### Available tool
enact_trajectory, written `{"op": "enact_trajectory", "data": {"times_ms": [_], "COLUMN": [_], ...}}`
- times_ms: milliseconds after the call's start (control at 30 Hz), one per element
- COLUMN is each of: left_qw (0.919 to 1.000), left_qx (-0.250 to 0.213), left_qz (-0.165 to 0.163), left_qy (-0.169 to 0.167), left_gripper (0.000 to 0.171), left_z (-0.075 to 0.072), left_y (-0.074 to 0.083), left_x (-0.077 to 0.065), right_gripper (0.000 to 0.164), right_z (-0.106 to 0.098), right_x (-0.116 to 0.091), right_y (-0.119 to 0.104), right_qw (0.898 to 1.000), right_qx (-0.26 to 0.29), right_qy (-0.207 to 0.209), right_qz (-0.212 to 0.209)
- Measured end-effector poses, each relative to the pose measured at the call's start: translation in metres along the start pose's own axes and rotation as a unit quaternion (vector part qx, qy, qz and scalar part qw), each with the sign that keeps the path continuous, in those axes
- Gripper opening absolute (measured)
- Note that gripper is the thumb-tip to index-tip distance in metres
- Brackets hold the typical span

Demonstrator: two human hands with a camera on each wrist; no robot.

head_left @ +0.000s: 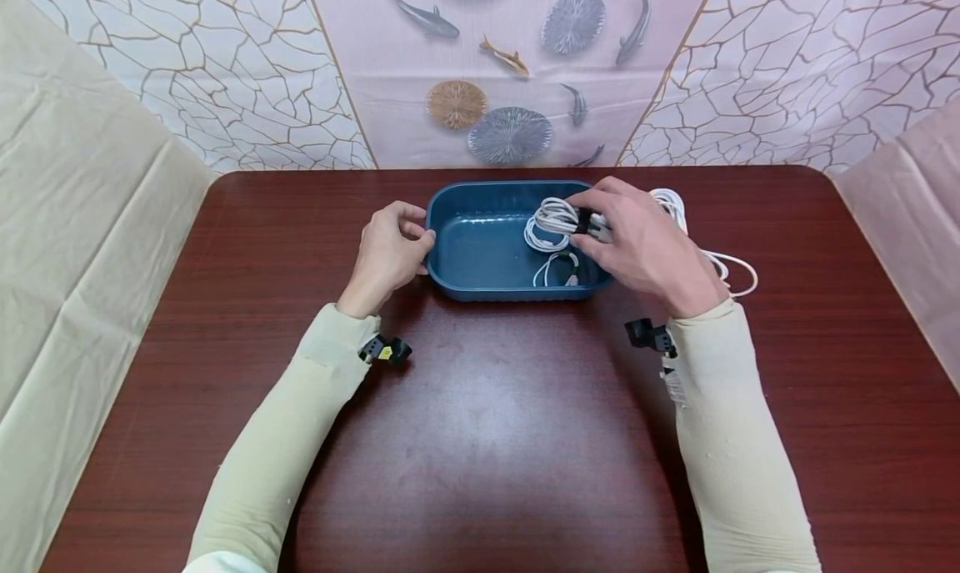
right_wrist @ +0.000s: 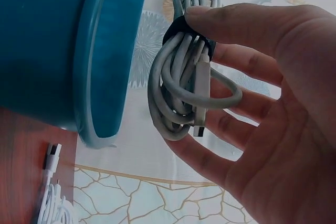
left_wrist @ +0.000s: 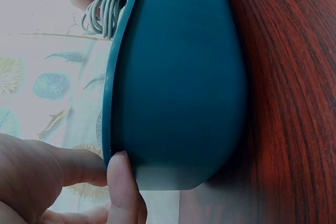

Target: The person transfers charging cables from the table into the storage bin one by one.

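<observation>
A blue oblong bin (head_left: 480, 294) stands near the table's back edge. At its left end my left hand (head_left: 390, 252) pinches the rim between thumb and fingers, as the left wrist view shows close up. My right hand (head_left: 637, 239) holds a coiled grey-white USB cable (right_wrist: 176, 87) above the bin's right side, thumb on its black strap (right_wrist: 178, 29). Inside the bin lie a coiled white cable (head_left: 546, 241) and a smaller cable loop (head_left: 551, 264) with a dark tie.
Beyond the bin's right end, partly behind my right hand, a white cable (head_left: 738, 273) lies loosely on the dark red wooden table (head_left: 480, 439). A patterned cloth (head_left: 510, 72) hangs behind the table. Small black cameras (head_left: 386, 350) sit on both wrists.
</observation>
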State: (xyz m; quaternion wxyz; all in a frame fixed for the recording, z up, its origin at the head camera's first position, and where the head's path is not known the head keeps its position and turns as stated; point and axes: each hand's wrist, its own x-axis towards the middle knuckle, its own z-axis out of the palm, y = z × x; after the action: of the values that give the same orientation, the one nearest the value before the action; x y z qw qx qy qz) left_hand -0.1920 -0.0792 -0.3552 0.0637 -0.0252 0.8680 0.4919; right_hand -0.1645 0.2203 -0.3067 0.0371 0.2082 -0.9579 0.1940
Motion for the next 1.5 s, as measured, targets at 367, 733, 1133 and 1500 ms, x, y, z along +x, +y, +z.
{"op": "enact_trajectory", "data": {"times_ms": [367, 733, 1133, 1500], "left_qw": [1.0, 0.9999, 0.9999, 0.9999], "left_qx": [-0.005, -0.003, -0.004, -0.005], "left_qz": [0.002, 0.016, 0.014, 0.013], "left_qy": [-0.002, 0.006, 0.005, 0.006], "left_gripper": [0.033, 0.032, 0.033, 0.032], "left_z": [0.0, 0.0, 0.0, 0.0], "left_y": [0.0, -0.002, -0.002, -0.002], "left_x": [0.0, 0.001, 0.002, 0.002], "right_gripper": [0.042, 0.043, 0.044, 0.042], "right_z": [0.003, 0.007, 0.011, 0.015], "right_x": [0.002, 0.003, 0.005, 0.007], "right_y": [-0.002, -0.002, -0.005, -0.007], "right_qw": [1.0, 1.0, 1.0, 0.999], "right_qx": [-0.006, -0.005, -0.012, -0.009], "right_qy": [0.002, 0.002, -0.006, -0.001], "right_qz": [-0.007, -0.014, -0.02, -0.035]}}
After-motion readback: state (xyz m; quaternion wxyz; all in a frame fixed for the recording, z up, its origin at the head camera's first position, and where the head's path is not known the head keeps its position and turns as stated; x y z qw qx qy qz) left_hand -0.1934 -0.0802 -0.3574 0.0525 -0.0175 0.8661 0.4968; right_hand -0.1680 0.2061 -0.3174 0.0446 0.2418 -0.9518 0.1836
